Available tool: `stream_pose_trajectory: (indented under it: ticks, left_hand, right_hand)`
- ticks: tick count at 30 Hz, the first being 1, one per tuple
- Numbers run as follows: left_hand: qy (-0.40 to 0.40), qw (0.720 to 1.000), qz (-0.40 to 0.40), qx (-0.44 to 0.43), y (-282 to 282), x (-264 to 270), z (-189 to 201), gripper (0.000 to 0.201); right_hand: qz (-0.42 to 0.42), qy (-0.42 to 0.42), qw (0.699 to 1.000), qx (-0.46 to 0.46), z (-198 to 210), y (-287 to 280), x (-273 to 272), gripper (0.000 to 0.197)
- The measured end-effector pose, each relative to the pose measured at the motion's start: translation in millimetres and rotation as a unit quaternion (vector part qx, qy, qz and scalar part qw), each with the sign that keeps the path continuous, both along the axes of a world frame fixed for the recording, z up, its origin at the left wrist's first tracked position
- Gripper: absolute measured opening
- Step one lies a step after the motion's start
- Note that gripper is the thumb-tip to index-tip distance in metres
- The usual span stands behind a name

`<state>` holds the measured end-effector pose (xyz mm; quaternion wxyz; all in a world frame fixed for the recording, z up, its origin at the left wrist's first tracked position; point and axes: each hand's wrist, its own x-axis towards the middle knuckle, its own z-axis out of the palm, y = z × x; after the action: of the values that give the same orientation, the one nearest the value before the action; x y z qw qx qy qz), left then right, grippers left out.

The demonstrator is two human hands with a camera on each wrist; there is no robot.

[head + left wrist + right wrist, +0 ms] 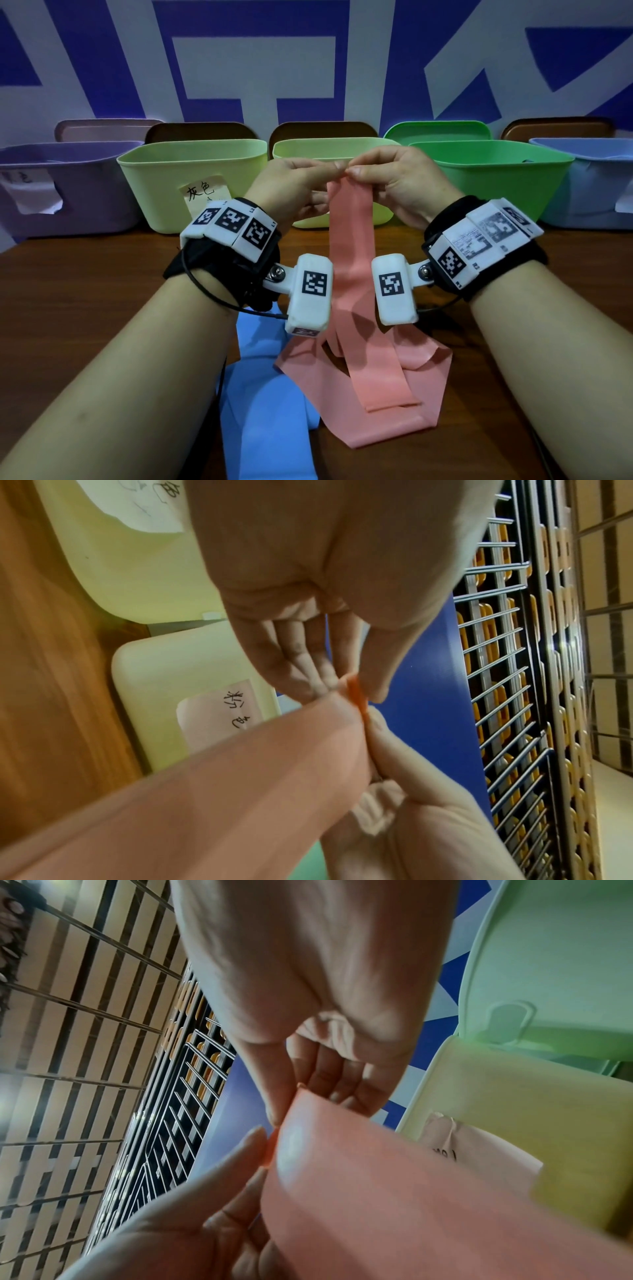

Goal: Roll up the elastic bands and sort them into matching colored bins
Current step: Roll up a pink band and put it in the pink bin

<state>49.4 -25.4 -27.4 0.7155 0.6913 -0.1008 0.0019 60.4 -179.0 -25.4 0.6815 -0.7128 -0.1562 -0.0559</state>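
A long pink elastic band [351, 240] hangs from both hands down to the wooden table [85, 291], where its lower part lies in loose folds. My left hand [334, 167] and right hand [356, 170] pinch its top edge side by side, thumbs against fingertips, in front of the bins. The left wrist view shows the left hand [356, 693] nipping a thin rolled edge of the pink band [205, 791]. In the right wrist view the right hand [284, 1112] pinches the same band [394, 1191]. A blue band [260, 394] lies flat on the table at the lower left.
Along the back of the table stand a purple bin [68, 205], a yellow-green bin [164, 192] with a paper label, a second yellow-green bin [308, 145] behind my hands, a green bin [496, 185] and a light blue bin [599, 192].
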Motion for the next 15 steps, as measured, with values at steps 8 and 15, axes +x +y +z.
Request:
stream_pose_trajectory:
  ticks: [8,15]
  left_hand:
    - [-0.011,1.000,0.006,0.026,5.6,-0.7,1.6,0.009]
    - [0.007,0.999,0.012,0.049,6.8,-0.6,2.3,0.010]
  right_hand:
    - [0.005,0.012,0.999,-0.039,0.9,-2.6,-1.6,0.005]
    - [-0.008,0.000,0.997,-0.076,-3.2,0.5,0.3,0.014]
